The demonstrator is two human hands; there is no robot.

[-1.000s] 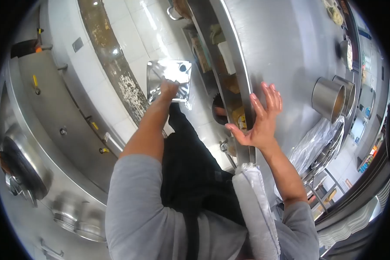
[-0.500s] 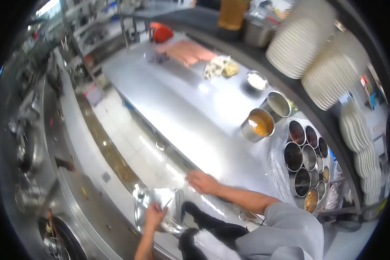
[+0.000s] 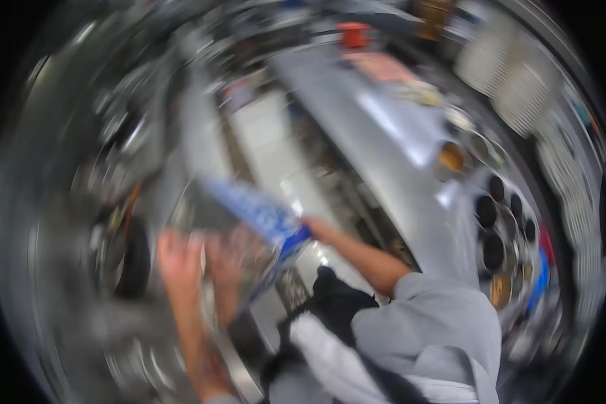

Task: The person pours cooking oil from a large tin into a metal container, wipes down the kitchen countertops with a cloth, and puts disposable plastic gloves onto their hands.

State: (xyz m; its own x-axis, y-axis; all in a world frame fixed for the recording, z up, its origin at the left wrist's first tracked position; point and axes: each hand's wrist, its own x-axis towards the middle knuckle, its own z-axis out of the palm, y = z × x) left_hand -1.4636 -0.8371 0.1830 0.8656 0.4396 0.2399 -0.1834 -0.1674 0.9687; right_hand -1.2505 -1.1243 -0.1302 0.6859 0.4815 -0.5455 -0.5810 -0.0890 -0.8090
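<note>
A flat blue-and-white printed packet (image 3: 249, 207) hangs slanted in front of me, blurred by motion. My right hand (image 3: 314, 229) is closed on its blue edge, with the fingers partly hidden. To the left, my left hand (image 3: 179, 252) is raised beside the packet, its fingers smeared by motion. Between them a hand-like shape (image 3: 226, 266) shows, perhaps a reflection in a shiny surface; I cannot make it out.
The long steel worktable (image 3: 357, 128) runs along the right, with dark round containers (image 3: 493, 252) and a pot of orange liquid (image 3: 452, 156) on it. Stacked white plates (image 3: 526, 101) stand on the shelf above. A dark wok-like pan (image 3: 133, 259) is at left.
The view has swung left. The blue-and-white packet has appeared in my right hand, which was empty before. My left hand has moved up and left from the shiny metal tray.
</note>
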